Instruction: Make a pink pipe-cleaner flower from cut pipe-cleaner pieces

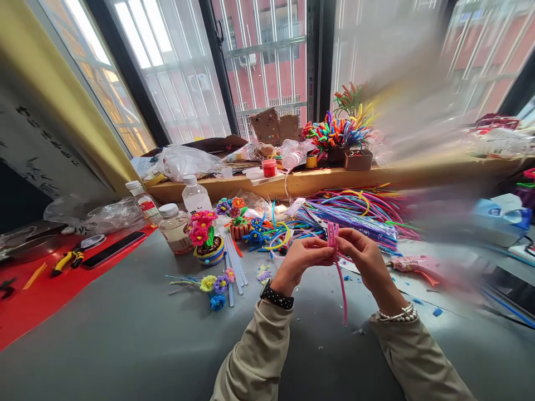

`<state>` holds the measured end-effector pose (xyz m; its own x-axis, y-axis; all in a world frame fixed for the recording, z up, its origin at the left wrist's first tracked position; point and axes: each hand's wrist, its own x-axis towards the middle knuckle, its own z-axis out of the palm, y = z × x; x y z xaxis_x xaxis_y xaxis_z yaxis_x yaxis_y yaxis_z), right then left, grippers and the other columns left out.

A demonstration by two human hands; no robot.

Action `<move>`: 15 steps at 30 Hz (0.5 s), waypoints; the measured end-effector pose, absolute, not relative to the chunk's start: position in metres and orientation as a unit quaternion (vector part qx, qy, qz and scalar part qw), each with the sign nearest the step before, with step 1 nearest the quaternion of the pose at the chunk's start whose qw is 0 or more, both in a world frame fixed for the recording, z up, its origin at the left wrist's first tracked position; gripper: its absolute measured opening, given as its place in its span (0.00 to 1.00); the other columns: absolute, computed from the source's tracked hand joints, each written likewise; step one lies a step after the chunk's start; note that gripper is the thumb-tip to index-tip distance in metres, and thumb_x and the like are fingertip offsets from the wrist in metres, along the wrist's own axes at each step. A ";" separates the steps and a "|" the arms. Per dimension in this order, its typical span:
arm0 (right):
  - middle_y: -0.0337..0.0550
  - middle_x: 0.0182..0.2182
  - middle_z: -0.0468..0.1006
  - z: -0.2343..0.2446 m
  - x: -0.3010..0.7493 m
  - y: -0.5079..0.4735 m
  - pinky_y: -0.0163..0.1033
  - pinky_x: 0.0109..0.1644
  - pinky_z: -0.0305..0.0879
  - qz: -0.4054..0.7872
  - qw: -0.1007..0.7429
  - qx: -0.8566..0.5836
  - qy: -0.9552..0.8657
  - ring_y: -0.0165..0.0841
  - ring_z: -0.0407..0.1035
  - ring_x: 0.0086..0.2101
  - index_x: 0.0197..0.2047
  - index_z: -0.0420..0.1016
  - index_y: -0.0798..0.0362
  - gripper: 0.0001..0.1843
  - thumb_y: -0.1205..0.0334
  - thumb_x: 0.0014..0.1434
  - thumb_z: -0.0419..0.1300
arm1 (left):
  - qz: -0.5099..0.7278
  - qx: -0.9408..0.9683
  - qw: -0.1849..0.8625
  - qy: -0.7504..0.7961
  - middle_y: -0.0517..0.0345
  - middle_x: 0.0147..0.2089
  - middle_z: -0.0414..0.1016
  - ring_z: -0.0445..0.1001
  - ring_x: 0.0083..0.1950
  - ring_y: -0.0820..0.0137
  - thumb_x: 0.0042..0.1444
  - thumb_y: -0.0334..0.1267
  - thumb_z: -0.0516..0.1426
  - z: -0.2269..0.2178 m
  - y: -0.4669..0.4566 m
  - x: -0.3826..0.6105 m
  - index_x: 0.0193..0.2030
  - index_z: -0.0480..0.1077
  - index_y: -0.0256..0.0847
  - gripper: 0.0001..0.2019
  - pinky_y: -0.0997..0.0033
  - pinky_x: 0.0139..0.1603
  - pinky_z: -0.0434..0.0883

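Pinching pink pipe cleaner [341,284] with both hands, dead centre over grey table [125,334]. Left hand [298,262] clamps it from 9 o'clock, right hand [363,257] from 3 o'clock, equally close, fingertips almost meeting. Long axis runs 12 to 6: folded top pokes above fingers, loose tail dangles toward 6. Thin, fuzzy, bright pink. Pipe cleaner pile [359,214] at 1 o'clock, flower pot [204,239] at 10.

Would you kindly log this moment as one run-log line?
left hand: grips pink pipe cleaner | right hand: grips same | tail: hangs over table
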<state>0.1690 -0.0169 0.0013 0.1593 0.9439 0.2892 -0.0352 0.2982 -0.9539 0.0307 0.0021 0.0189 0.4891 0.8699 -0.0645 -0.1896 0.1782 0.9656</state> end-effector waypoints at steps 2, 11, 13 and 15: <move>0.39 0.24 0.72 0.001 0.169 -0.017 0.34 0.30 0.62 0.394 0.612 -0.452 -0.515 0.30 0.65 0.26 0.28 0.70 0.53 0.13 0.52 0.43 0.60 | 0.383 0.514 0.690 0.336 0.54 0.25 0.73 0.72 0.28 0.72 0.32 0.40 0.64 0.018 0.003 0.030 0.27 0.72 0.32 0.15 0.68 0.36 0.68; 0.37 0.22 0.72 -0.005 0.168 -0.015 0.33 0.29 0.62 0.537 0.638 -0.389 -0.391 0.27 0.64 0.23 0.25 0.71 0.53 0.09 0.57 0.41 0.63 | 0.435 0.441 0.712 0.331 0.58 0.24 0.73 0.71 0.27 0.75 0.33 0.37 0.64 0.017 0.006 0.031 0.25 0.71 0.33 0.11 0.71 0.37 0.68; 0.37 0.24 0.73 -0.007 0.165 -0.014 0.34 0.30 0.63 0.560 0.642 -0.368 -0.373 0.28 0.65 0.24 0.25 0.72 0.52 0.09 0.57 0.41 0.63 | 0.452 0.428 0.713 0.324 0.57 0.24 0.73 0.71 0.27 0.75 0.34 0.37 0.64 0.017 0.007 0.032 0.25 0.71 0.33 0.11 0.71 0.37 0.68; 0.37 0.25 0.74 -0.009 0.163 -0.012 0.34 0.31 0.64 0.562 0.650 -0.358 -0.364 0.28 0.66 0.25 0.25 0.72 0.52 0.08 0.58 0.40 0.64 | 0.468 0.416 0.710 0.321 0.58 0.25 0.73 0.71 0.27 0.75 0.33 0.37 0.64 0.017 0.007 0.032 0.25 0.71 0.33 0.11 0.71 0.38 0.68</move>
